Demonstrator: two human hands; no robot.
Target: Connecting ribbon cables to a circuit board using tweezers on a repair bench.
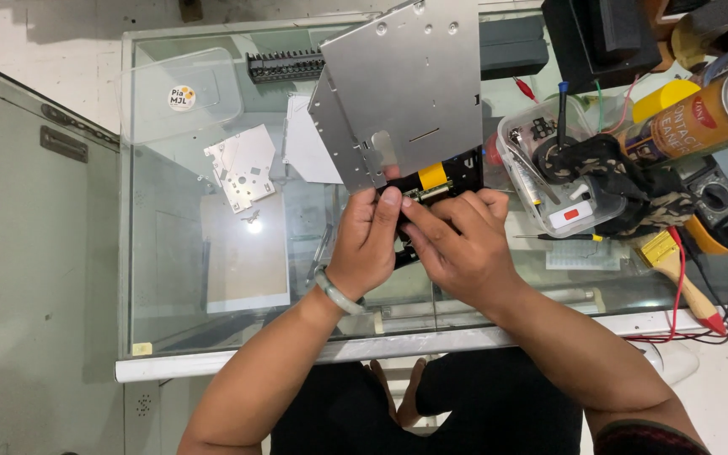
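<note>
Gripping a flat silver optical drive [402, 84] above the glass tabletop [170, 278], both hands meet at its near edge. The left hand [366, 240], with a pale green bangle [337, 293] on its wrist, closes its fingers and thumb on the drive's lower edge beside a yellow and black part [431, 177] that shows under the metal cover. The right hand [457, 244] is closed against the same edge from the other side, its fingertips touching those of the left. The drive is tilted, its far end raised away from the person.

To the left on the tabletop lie a small perforated metal plate [242, 167] and a clear plastic lid [180, 97]. To the right stand a clear plastic container [549, 215] with small parts, a spray can [701, 118], a multimeter [718, 211] with red and black leads, and a paintbrush [680, 278].
</note>
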